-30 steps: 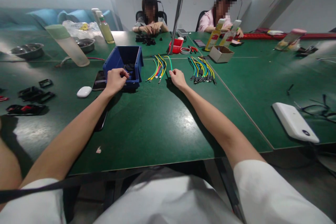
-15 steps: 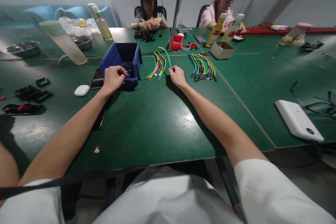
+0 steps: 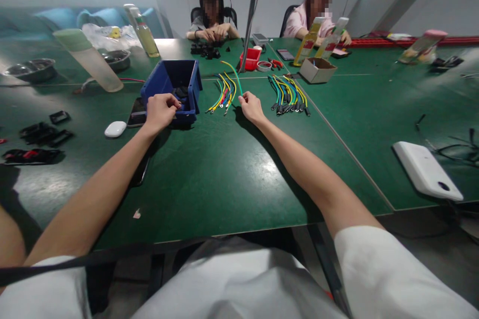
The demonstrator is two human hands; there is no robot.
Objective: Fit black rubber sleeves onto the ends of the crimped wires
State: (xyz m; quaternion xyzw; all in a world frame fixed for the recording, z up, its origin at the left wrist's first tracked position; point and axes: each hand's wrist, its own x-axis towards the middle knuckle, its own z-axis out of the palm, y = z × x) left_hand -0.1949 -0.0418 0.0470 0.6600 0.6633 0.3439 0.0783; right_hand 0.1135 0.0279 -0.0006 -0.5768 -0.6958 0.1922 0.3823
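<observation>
My left hand (image 3: 163, 109) is over the near edge of a blue bin (image 3: 197, 90) with dark pieces inside. Its fingers are pinched together, and anything between them is too small to make out. My right hand (image 3: 250, 106) pinches the near end of a green wire (image 3: 238, 79), which curves up and away to the left. Just left of that hand lies a small bunch of yellow, green, blue and red wires (image 3: 225, 90) with metal end terminals. Farther right rests a larger bunch of wires (image 3: 288, 94) with black sleeves on their near ends.
A red box (image 3: 250, 59), a cardboard box (image 3: 317, 71) and bottles stand beyond the wires. Black parts (image 3: 43, 133) and a white case (image 3: 116, 129) lie left; a white power bank (image 3: 426, 169) lies right. Two people sit across the table.
The far end of the green wire has swung to the left and slightly up. My right hand has shifted a little left; my left hand has hardly moved.
</observation>
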